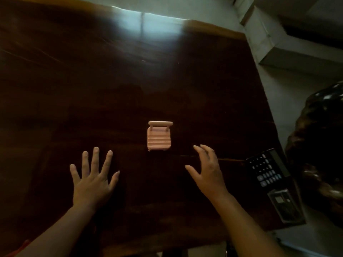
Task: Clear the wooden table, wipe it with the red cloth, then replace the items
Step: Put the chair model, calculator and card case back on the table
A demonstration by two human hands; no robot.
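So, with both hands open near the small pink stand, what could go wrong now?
1. The calculator and the clear box lie at the right edge of the wooden table; the right hand could knock them off.
2. The pink stand is small, and the dim light may make a clean grasp harder.
3. The left hand is spread low over the table and may leave smudges.

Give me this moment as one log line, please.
left hand: open, empty | right hand: open, empty, near pink stand | calculator: at table right edge | red cloth: not clearly seen
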